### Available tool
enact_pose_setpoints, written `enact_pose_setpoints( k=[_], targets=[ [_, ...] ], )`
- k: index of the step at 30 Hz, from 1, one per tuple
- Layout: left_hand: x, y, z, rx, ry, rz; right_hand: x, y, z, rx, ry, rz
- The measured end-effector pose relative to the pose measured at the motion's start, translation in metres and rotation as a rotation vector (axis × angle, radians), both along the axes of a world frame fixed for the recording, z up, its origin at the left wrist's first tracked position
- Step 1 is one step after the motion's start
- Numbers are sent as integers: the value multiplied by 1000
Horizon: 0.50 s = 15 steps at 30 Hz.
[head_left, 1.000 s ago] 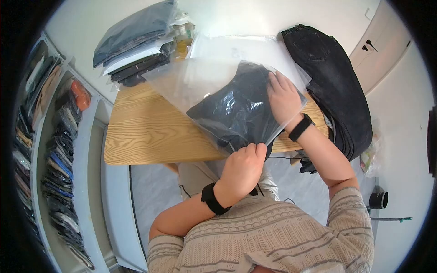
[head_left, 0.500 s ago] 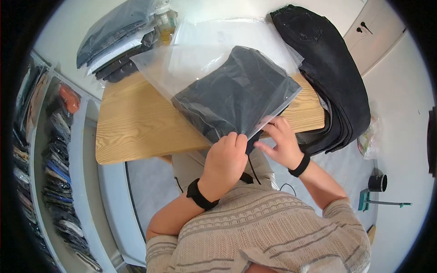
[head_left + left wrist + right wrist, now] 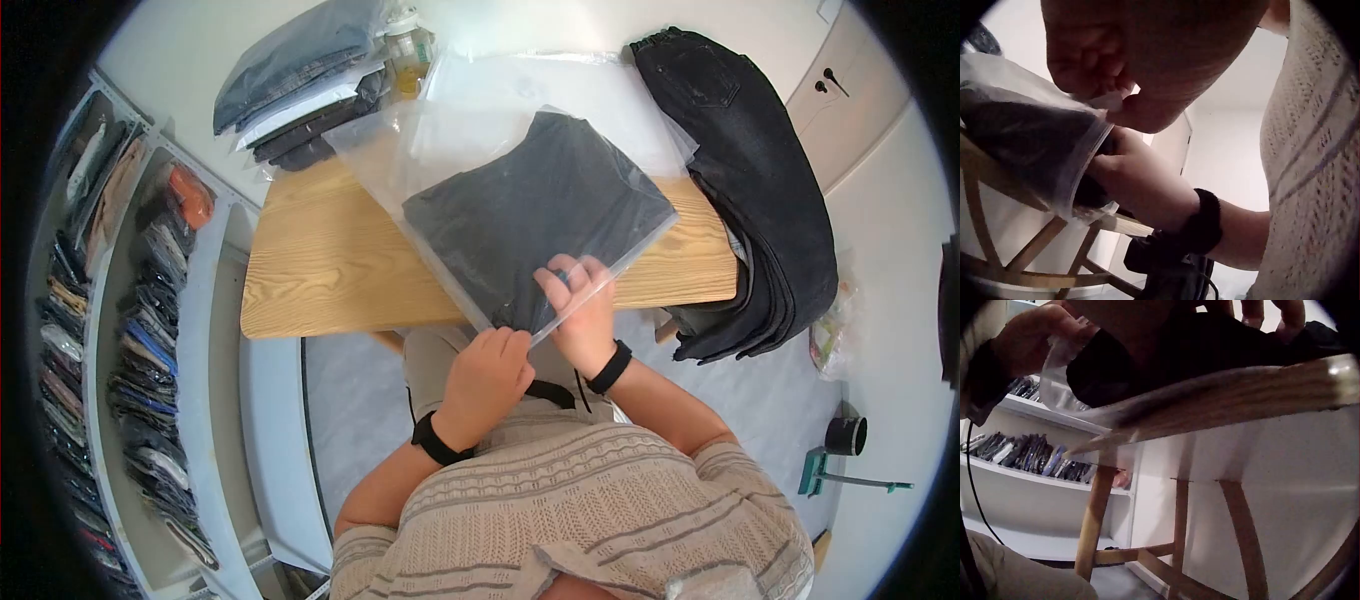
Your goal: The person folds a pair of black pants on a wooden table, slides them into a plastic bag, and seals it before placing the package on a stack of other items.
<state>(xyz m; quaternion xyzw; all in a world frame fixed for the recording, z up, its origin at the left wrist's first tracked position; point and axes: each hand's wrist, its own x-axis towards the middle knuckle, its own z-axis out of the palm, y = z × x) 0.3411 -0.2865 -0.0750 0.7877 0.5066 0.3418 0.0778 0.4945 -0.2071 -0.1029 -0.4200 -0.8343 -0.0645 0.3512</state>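
Note:
A clear plastic bag [image 3: 370,150] with a folded dark garment [image 3: 540,190] inside lies slanted over the table's front edge, its open mouth toward the person. At the near corner, the left hand [image 3: 485,370] pinches the bag's edge; the left wrist view shows its fingers and thumb closed on the film. The right hand [image 3: 580,305] reaches in at the mouth, its bent, spread fingers lying over the garment and seen through the film. In the right wrist view, fingertips [image 3: 1291,322] of that hand rest on the dark cloth.
More flat clear bags [image 3: 530,90] lie at the back of the wooden table [image 3: 310,270]. Black jeans [image 3: 760,170] hang over its right end. Bagged clothes [image 3: 300,80] are stacked back left beside a glass jar [image 3: 408,55]. Shelves of packed garments [image 3: 150,350] stand at left.
The right hand has left the bag's top surface, come down to the mouth and gone in under the film. The left hand keeps its pinch on the near corner.

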Motion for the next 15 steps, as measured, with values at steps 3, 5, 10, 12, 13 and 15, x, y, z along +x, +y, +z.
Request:
enact_pose_setpoints(
  k=[3, 5, 10, 12, 13, 15],
  targets=[
    [-5, -5, -4, 9, -2, 44, -8, -7, 3, -43, 16, 12],
    [-9, -8, -8, 10, 12, 77, -12, -16, 11, -143, 91, 113],
    [-21, -17, -21, 33, -40, 146, -10, -12, 10, -146, 48, 174],
    [-27, -20, -23, 9, -42, 176, -6, -11, 19, -192, 56, 275],
    [-29, -21, -24, -18, -44, 209, 2, -8, 14, -192, 62, 265],
    [-30, -20, -24, 9, -45, 207, 27, 1, -3, -215, 362, 280]
  ],
)
